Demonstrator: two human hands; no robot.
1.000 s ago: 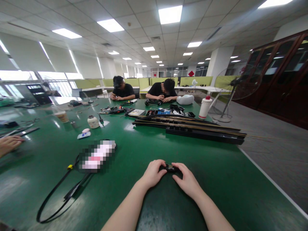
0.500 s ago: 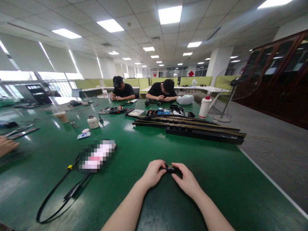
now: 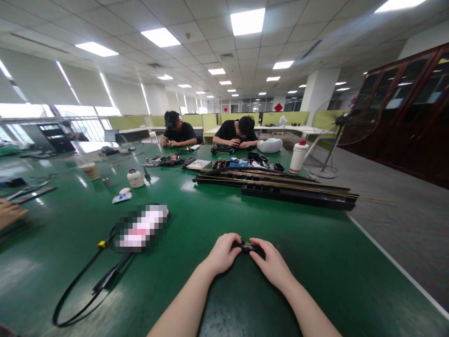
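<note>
A small dark part (image 3: 247, 246) with a thin golden strip on top lies between my hands, just at the green tabletop (image 3: 196, 213). Its exact kind is too small to make out. My left hand (image 3: 224, 252) grips its left end, fingers curled over the far side and thumb on the near side. On the right end, my right hand (image 3: 271, 262) pinches it the same way. Both ends are covered by my fingers.
A blurred-out bright screen (image 3: 143, 228) and a black cable loop (image 3: 68, 285) lie left. Black channels with thin brass rods (image 3: 298, 199) stretch across the back right. Behind stand a white bottle (image 3: 299, 157) and a jar (image 3: 135, 179). Two people sit opposite; another person's hand (image 3: 12, 214) shows far left.
The dark part is turned slightly between my fingers, and more of its golden strip shows. My hands stay in almost the same place.
</note>
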